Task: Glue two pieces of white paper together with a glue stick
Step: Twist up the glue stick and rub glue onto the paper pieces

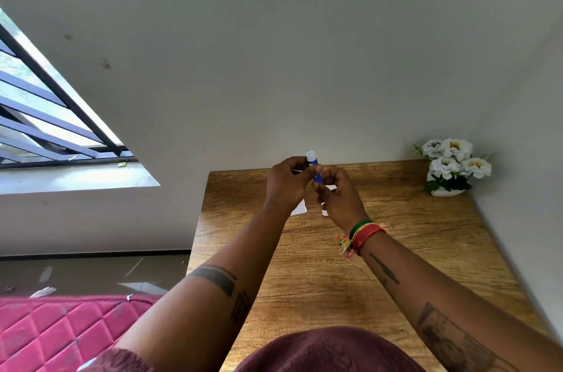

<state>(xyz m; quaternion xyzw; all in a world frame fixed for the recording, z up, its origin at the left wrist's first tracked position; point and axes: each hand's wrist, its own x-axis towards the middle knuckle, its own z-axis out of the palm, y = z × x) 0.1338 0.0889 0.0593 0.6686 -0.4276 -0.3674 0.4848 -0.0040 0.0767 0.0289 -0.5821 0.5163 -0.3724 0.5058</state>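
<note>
Both hands up over the far middle of the wooden table [304, 274]. Left hand [286, 181] wrapped around the glue stick [315, 169], thumb across the blue barrel. Right hand [341, 199] just beside it, fingers curled at the lower end, probably pinching there, though hard to confirm. Long axis near upright, white end aimed up and away toward the far wall, lower end down toward the table. White paper [300, 208] flat underneath, directly below the stick, mostly hidden by both hands. Second piece peeking out by the right wrist. Cap on or off: cannot tell. Next, likely tipping the stick down onto the paper.
</note>
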